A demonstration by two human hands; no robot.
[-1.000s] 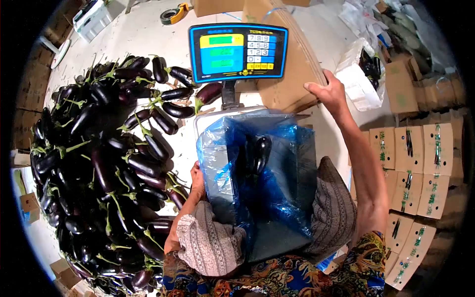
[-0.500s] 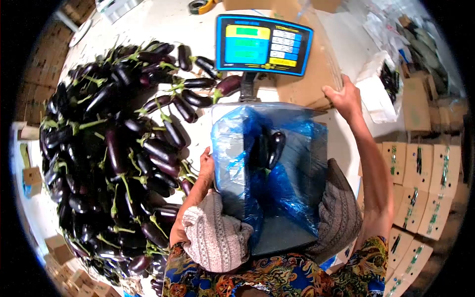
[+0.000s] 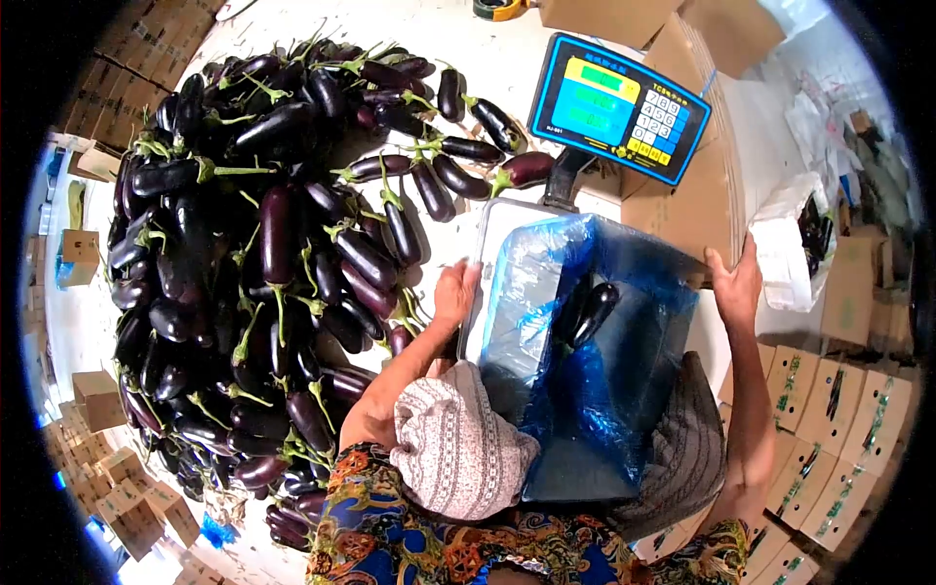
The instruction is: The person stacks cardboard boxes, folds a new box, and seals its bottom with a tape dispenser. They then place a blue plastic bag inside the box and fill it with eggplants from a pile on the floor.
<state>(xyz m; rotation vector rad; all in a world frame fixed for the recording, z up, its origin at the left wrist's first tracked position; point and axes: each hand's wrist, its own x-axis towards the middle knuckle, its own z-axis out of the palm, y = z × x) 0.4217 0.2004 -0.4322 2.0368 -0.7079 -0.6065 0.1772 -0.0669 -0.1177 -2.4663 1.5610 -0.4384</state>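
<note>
Eggplants, glossy and dark purple (image 3: 595, 314): two visible inside the open box lined with blue plastic film (image 3: 517, 336), on the blue-framed electronic scale (image 3: 620, 107); many heaped left of it.
Right hand (image 3: 738, 285): closed on the brown cardboard carton (image 3: 682, 210) behind the scale.
Left hand (image 3: 454, 294): half-curled beside the scale; grip unclear.
Carton step: apparently positioning; next move likely calls for steady grip.
Scale panel: "TCS", digit keys; readouts illegible.

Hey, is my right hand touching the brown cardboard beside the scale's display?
Touching. The head view shows your right hand on the brown cardboard at its near corner, the thumb against it with no gap between.
</note>
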